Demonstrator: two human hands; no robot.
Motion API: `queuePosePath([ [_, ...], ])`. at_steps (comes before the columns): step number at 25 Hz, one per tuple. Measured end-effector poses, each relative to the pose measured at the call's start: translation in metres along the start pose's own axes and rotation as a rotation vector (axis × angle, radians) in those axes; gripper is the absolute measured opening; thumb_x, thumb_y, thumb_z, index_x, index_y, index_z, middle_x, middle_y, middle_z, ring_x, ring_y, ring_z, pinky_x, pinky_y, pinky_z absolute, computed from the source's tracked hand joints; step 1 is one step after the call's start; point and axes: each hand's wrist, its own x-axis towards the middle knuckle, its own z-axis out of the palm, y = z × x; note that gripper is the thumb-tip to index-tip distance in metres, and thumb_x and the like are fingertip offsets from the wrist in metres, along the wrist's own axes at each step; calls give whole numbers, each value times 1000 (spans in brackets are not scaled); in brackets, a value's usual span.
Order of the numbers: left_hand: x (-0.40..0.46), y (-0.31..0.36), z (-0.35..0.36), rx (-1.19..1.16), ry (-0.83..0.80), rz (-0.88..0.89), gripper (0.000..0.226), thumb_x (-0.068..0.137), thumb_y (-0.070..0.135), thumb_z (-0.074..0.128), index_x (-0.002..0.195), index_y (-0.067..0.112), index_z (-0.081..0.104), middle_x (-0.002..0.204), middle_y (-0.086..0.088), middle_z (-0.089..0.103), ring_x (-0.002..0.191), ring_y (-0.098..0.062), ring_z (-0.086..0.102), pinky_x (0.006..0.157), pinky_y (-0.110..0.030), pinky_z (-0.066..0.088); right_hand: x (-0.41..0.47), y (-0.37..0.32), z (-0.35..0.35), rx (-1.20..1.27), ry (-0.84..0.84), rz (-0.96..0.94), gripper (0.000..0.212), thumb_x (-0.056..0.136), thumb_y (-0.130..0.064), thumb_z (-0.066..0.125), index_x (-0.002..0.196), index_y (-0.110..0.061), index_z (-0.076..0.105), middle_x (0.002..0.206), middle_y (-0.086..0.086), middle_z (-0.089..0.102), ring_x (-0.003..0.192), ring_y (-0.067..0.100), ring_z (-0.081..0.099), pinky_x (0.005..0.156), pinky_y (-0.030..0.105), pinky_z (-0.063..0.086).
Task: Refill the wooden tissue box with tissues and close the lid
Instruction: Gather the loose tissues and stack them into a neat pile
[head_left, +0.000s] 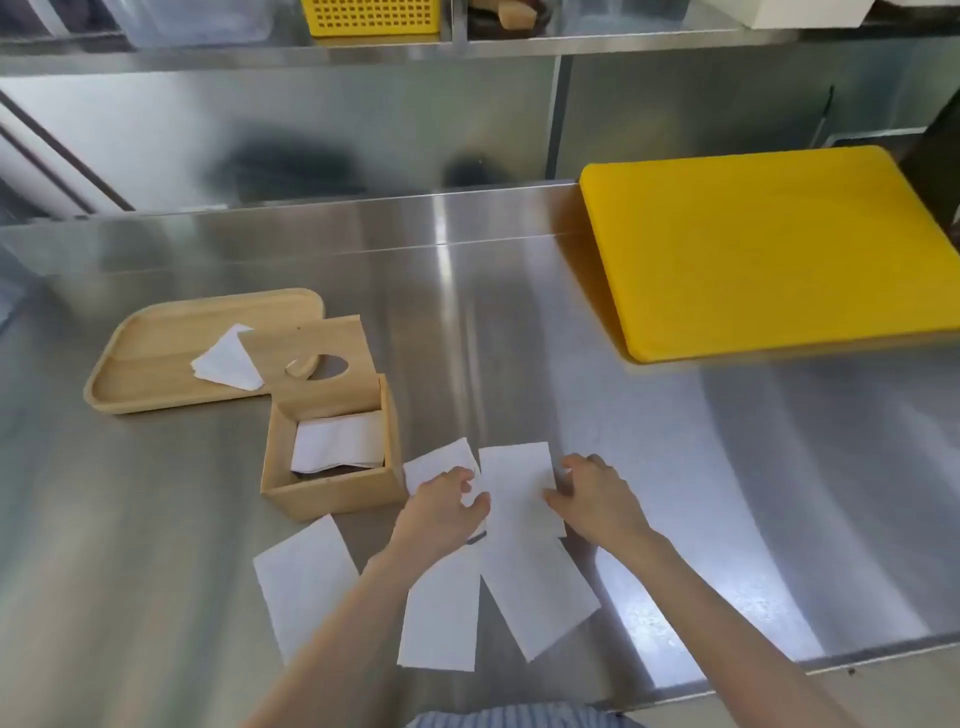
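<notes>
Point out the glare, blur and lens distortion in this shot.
Head view: bright glare streaks run across the steel counter, strongest near its front right edge; the yellow cutting board has a smeared near edge, suggesting motion blur; the backsplash shows dark, fuzzy reflections; wide-angle bending curves the counter edges; the wooden tissue box and loose tissues look soft but readable.

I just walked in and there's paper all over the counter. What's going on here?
A person is refilling a wooden tissue box. Its lid stands open, and a few tissues already lie inside. The left hand and right hand are both on loose tissues spread over the steel counter beside the box. More tissues sit on a wooden tray behind it. The lid isn't closed yet.
</notes>
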Motion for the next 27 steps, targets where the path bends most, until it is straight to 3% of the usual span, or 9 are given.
queuePosePath([
  [4,4,1,12,-121,-34,-48,46,91,30,46,133,12,42,135,-3,52,115,-19,56,93,-22,39,9,-3,6,-59,18,15,45,86,-35,57,116,-4,49,120,16,50,108,33,53,88,40,47],
  [7,7,2,19,-183,-38,-68,40,90,26,47,125,8,47,127,-8,56,108,-25,59,98,-33,45,14,-5,15,-88,15,38,49,86,-36,56,120,-4,44,123,16,48,115,32,46,93,40,44],
  [12,7,6,22,-216,-27,-83,43,91,25,46,131,11,44,130,-4,54,113,-21,56,96,-27,41,16,-8,25,-40,39,36,29,88,-26,53,110,-8,52,119,14,52,113,32,44,93,40,41],
  [15,4,6,20,-332,-33,-106,45,91,24,48,133,10,41,131,-4,53,107,-16,56,90,-26,45,13,-7,27,94,62,-4,19,88,-18,51,103,-8,57,110,12,58,104,31,51,87,38,43],
  [18,-1,8,15,-450,-57,-140,46,92,24,48,135,11,39,128,-3,53,96,-9,49,68,-13,44,9,-7,22,359,71,-18,17,85,-12,55,101,-7,56,100,10,65,90,26,59,77,31,47],
  [21,-6,11,12,-642,-86,-186,48,92,26,49,137,13,37,121,-1,53,100,-12,52,75,-17,43,3,-10,13,550,53,-21,26,84,-14,59,109,-10,55,95,1,63,84,16,57,64,17,43],
  [23,-10,12,9,-744,-111,-200,40,92,29,50,129,15,46,116,-2,57,99,-14,56,79,-22,44,-3,-13,7,728,-11,-12,27,83,-14,61,110,-11,56,92,-2,62,82,14,59,64,16,45],
  [25,-15,11,6,-860,-156,-177,20,91,30,52,105,18,60,100,-1,61,85,-12,58,76,-21,46,-10,-14,1,883,-113,-18,23,84,-13,62,106,-14,57,92,-1,63,80,11,60,69,18,49],
  [27,-20,8,3,-1003,-192,-169,14,90,29,54,89,18,62,85,0,59,75,-12,54,73,-21,44,-17,-14,-3,923,-185,-43,20,84,-12,61,104,-15,57,94,0,64,82,10,61,73,19,50],
])
